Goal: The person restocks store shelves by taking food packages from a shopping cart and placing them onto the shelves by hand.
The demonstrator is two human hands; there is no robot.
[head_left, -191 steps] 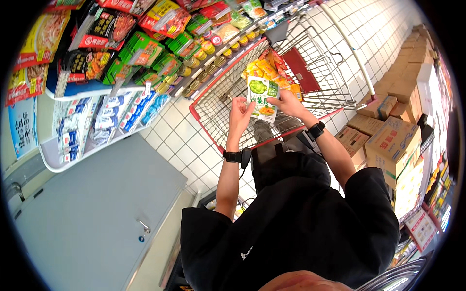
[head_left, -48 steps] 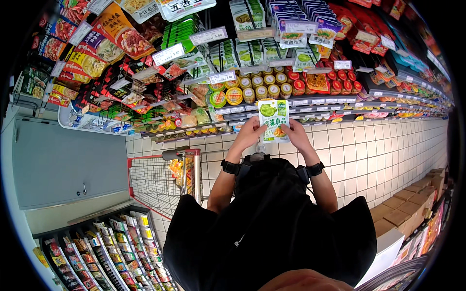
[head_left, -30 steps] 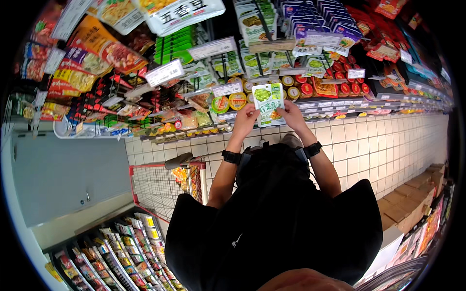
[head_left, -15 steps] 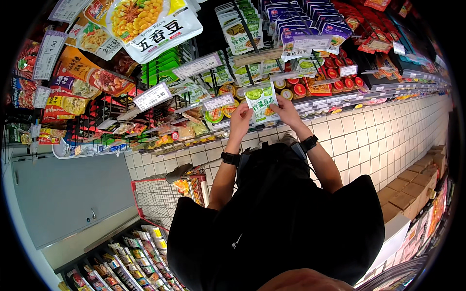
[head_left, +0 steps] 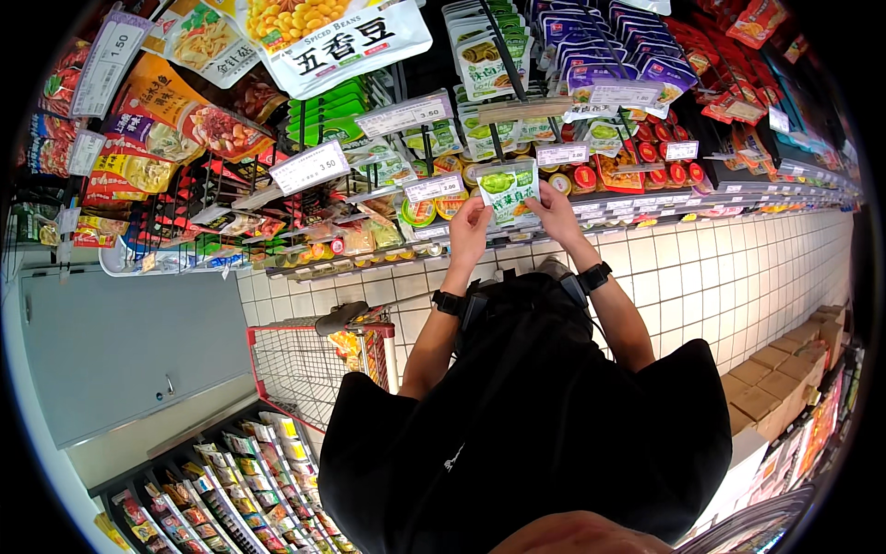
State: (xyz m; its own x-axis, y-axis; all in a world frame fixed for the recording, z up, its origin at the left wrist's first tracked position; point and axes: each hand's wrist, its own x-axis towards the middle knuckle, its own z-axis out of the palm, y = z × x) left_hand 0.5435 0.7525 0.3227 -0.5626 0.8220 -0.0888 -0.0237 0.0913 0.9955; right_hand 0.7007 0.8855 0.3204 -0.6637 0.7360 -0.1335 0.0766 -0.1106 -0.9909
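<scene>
We are holding a green-and-white packet (head_left: 508, 192) in front of the shelving, and it is sitting at about one o'clock from the middle of our view, standing nearly upright with its printed face turned toward us. Taking the packet as the centre of the dial, our left hand (head_left: 470, 226) is coming in at eight o'clock, its thumb and fingers pinching the lower left edge. Our right hand (head_left: 556, 214) is coming in at four o'clock, its thumb pressing the front near the right edge while some of its fingers are hiding behind. Dark bands (head_left: 449, 303) are circling both our wrists. At twelve o'clock, green-and-white pouches (head_left: 489, 65) are hanging in rows on hooks, with purple pouches (head_left: 600, 72) hanging at one o'clock. A large white pouch (head_left: 360, 46) is jutting out between ten and eleven. Red-lidded jars (head_left: 651, 150) are lining a shelf toward three. Between seven and eight o'clock, a wire cart (head_left: 295, 358) is standing on the tiled floor (head_left: 683, 286), carrying orange packets (head_left: 346, 349). Cardboard boxes (head_left: 766, 383) are sitting in a row at four o'clock.
</scene>
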